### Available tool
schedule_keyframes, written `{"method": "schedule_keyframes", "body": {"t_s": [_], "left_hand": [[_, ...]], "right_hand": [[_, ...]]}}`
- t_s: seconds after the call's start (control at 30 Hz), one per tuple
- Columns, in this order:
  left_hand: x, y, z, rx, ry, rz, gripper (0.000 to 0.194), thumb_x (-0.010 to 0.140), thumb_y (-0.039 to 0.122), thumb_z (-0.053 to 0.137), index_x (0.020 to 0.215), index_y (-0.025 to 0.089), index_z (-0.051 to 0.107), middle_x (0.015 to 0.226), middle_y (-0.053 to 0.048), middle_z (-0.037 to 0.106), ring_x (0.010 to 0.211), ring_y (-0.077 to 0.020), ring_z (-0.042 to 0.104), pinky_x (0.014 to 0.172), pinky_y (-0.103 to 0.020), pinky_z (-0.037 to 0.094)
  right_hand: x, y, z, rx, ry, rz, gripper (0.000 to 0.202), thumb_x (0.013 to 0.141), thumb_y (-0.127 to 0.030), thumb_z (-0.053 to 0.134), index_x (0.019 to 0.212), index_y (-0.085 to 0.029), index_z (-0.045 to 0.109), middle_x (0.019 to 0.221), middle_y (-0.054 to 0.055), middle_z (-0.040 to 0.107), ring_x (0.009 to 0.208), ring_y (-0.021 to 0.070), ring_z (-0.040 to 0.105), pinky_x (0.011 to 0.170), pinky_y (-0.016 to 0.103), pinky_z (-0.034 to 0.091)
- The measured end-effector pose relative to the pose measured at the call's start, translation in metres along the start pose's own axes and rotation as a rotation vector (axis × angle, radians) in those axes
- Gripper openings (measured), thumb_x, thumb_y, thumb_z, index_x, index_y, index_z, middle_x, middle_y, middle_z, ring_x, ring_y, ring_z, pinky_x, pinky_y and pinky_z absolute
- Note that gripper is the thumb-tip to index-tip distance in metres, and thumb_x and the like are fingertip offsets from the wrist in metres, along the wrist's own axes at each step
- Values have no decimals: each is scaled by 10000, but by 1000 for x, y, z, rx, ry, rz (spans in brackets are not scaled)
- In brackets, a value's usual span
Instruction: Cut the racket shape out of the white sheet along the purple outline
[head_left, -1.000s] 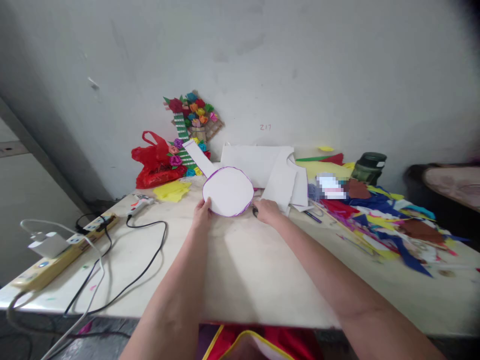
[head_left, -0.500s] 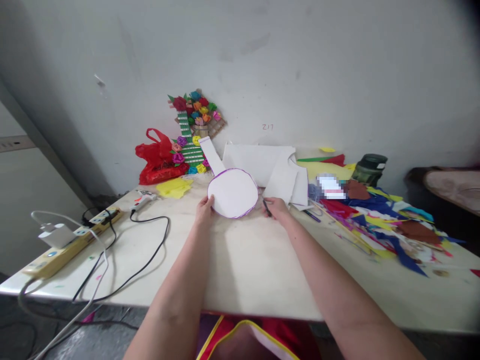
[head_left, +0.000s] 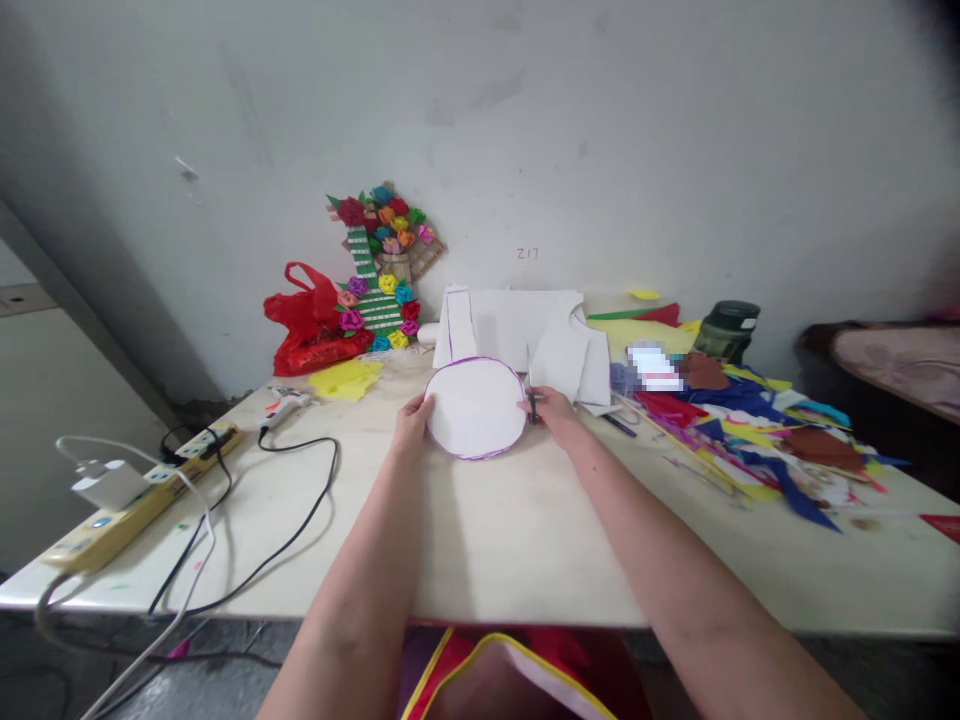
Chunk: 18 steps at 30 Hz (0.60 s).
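In the head view, our left grip (head_left: 412, 420) is pinching the left edge of a rounded white card (head_left: 476, 408) rimmed in purple, which we are keeping between our two hands over the middle of the worktop (head_left: 517, 540). Our right grip (head_left: 553, 418) is curling around black-handled scissors (head_left: 533, 405) beside the card's right edge. On the wall (head_left: 637, 150) we are reading a reddish "217"; writing on the pixelated patch (head_left: 654, 367) is staying too blurred to read.
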<state>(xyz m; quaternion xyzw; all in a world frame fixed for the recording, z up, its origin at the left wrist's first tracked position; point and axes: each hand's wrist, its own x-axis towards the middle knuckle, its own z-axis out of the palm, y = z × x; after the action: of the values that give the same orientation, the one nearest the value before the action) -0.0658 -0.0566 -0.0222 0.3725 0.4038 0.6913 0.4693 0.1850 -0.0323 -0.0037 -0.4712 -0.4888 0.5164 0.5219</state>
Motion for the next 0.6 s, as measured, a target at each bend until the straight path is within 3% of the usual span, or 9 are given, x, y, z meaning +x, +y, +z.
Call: {"method": "schedule_keyframes", "body": {"t_s": [0.2, 0.37, 0.6], "left_hand": [[-6, 6, 6, -105, 31, -33, 390, 629, 350, 702, 925, 112, 618, 823, -94, 680, 726, -187, 638, 687, -300, 515], [-16, 11, 8, -113, -69, -194, 354, 604, 172, 717, 922, 75, 594, 817, -137, 680, 719, -229, 652, 724, -359, 532], [-17, 12, 8, -157, -130, -232, 349, 615, 114, 695, 946, 73, 594, 925, -166, 667, 830, -259, 642, 803, -387, 518]], "right_hand": [[-7, -3, 9, 43, 12, -17, 386, 477, -207, 695, 837, -165, 560, 551, -47, 570, 470, 88, 493, 419, 195, 343], [-7, -3, 11, 62, 21, -60, 406, 470, -221, 692, 852, -166, 565, 574, -37, 577, 498, 98, 500, 420, 201, 353], [-5, 0, 14, 118, 83, -87, 409, 492, -229, 688, 877, -175, 562, 601, -37, 579, 528, 106, 519, 423, 199, 379]]}}
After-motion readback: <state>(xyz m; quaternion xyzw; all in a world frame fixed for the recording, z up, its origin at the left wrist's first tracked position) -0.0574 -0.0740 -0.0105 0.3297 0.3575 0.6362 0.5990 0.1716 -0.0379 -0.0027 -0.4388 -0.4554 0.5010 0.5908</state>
